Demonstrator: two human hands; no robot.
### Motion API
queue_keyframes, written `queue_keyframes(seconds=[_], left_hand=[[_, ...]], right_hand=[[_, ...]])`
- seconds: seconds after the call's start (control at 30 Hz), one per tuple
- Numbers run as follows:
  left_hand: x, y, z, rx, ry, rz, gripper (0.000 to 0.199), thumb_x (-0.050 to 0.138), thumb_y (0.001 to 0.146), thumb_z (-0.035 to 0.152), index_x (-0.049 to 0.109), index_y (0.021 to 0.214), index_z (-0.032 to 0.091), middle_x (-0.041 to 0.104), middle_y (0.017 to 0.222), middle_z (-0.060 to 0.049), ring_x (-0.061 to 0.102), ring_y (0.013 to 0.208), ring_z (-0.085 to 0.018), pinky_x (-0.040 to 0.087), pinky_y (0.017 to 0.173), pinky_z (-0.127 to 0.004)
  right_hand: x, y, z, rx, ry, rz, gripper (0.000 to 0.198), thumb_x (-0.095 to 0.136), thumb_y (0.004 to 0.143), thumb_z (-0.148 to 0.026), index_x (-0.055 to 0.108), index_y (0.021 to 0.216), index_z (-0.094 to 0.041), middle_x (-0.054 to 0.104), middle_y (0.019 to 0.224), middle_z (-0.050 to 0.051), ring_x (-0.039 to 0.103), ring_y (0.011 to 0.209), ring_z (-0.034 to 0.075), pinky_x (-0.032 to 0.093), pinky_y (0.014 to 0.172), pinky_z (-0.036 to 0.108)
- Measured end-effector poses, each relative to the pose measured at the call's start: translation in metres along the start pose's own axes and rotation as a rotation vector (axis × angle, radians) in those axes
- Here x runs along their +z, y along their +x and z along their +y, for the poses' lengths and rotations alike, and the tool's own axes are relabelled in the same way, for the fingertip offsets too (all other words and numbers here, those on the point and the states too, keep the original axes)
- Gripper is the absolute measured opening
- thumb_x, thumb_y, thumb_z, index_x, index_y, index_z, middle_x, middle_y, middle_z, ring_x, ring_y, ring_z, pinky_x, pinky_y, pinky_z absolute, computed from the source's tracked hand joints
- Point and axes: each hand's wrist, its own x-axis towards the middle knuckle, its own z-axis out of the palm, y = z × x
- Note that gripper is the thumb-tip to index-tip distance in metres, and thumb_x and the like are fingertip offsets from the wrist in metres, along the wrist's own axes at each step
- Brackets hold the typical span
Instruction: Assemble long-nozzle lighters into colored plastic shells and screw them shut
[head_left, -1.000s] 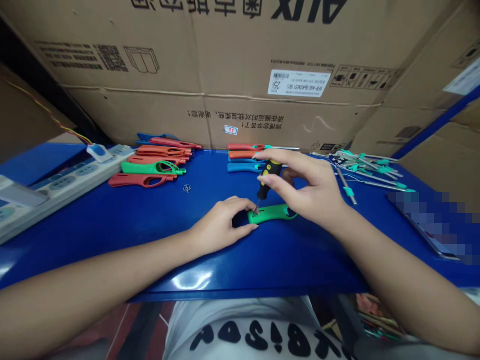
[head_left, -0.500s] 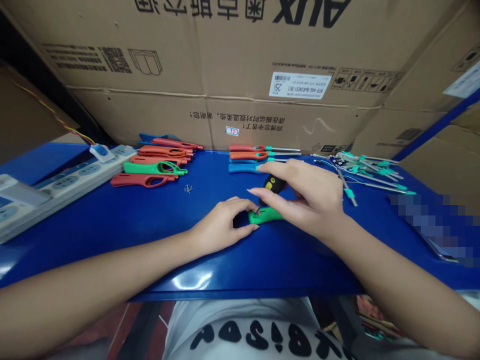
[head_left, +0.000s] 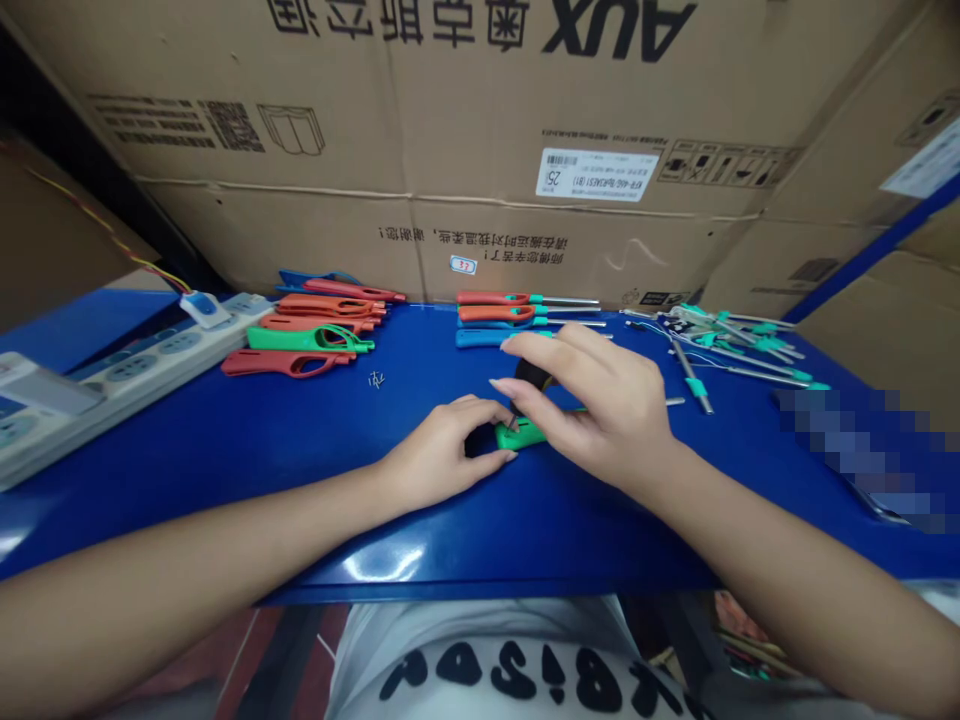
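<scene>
A green long-nosed lighter (head_left: 523, 434) lies on the blue table, its metal tube poking out past my right hand. My left hand (head_left: 442, 450) pinches around its left end, thumb in front and forefinger behind. Over the lighter, my right hand (head_left: 607, 400) has its fingers curled about the black handle of a screwdriver (head_left: 531, 374). The screwdriver points down at the lighter's left end, close to my left fingertips. Whether a screw sits under its tip, I cannot make out. My right palm hides part of the handle and the middle of the lighter.
Several empty lighter casings (head_left: 289, 361) are stacked at the left, beside a white power strip (head_left: 150, 375). Small screws (head_left: 376, 380) lie near them. Lighters with metal tubes (head_left: 491, 298) sit at the back. Metal tube parts (head_left: 750, 335) are heaped right, before a cardboard wall (head_left: 465, 210).
My right hand has shifted a little left and turned with the screwdriver, whose handle is now more hidden. The lighter's metal tube now shows beyond it. My left hand stays in place.
</scene>
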Motion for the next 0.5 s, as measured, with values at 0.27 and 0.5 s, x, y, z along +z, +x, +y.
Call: queue_keyframes(seconds=[0.27, 0.5], left_hand=[[-0.001, -0.001, 0.001, -0.016, -0.002, -0.021, 0.02, 0.074, 0.087, 0.022, 0.065, 0.105, 0.02, 0.074, 0.108, -0.002, 0.068, 0.1, -0.02, 0.052, 0.092, -0.034], [0.0, 0.0, 0.001, -0.006, 0.003, -0.002, 0.019, 0.074, 0.086, 0.021, 0.065, 0.104, 0.02, 0.074, 0.105, -0.002, 0.068, 0.1, -0.021, 0.052, 0.091, -0.035]], right_hand=[[0.002, 0.004, 0.01, 0.212, 0.35, -0.071, 0.029, 0.053, 0.1, -0.027, 0.064, 0.127, -0.022, 0.072, 0.121, 0.006, 0.069, 0.083, 0.014, 0.056, 0.068, 0.027], [-0.005, 0.004, 0.012, -0.069, 0.049, -0.127, 0.036, 0.054, 0.1, -0.034, 0.061, 0.132, -0.018, 0.069, 0.127, 0.011, 0.068, 0.107, 0.022, 0.056, 0.084, 0.033]])
